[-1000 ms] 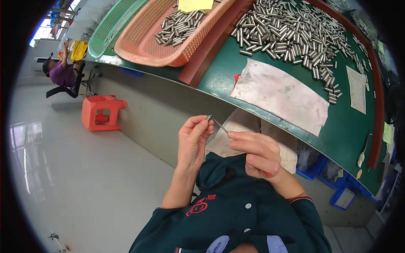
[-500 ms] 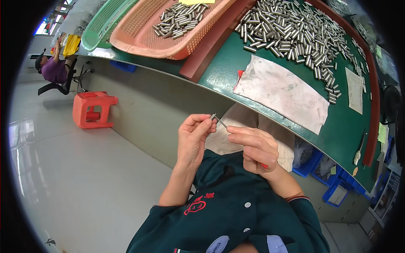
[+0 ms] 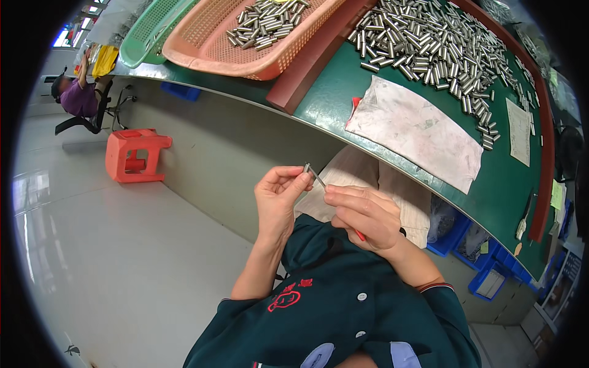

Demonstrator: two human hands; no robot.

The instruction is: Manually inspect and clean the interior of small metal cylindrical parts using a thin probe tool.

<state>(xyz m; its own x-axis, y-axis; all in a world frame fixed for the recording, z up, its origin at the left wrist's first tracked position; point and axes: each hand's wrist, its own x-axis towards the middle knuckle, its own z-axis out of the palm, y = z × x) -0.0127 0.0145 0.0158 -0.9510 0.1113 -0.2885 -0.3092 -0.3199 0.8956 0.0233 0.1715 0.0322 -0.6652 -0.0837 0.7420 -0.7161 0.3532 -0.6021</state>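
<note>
Pinched upright between the thumb and fingers of my left hand is a small metal cylinder, its top end showing. My right hand grips a slim tool with a thin metal shaft and a red handle end that pokes out below the fingers. The shaft's tip meets or nearly meets the cylinder's top; contact cannot be made out. Both hands are over my lap, in front of the bench edge. On the bench lies a heap of similar metal cylinders, with a stained white cloth nearer me.
A pink basket with more cylinders and a green basket stand on the green bench, beside a dark red rail. Blue bins sit beneath. A red stool and a seated person are at left.
The red handle end has swung left under my right hand, and the shaft stands a bit steeper. Both hands have shifted slightly left. My left hand keeps its pinch on the cylinder.
</note>
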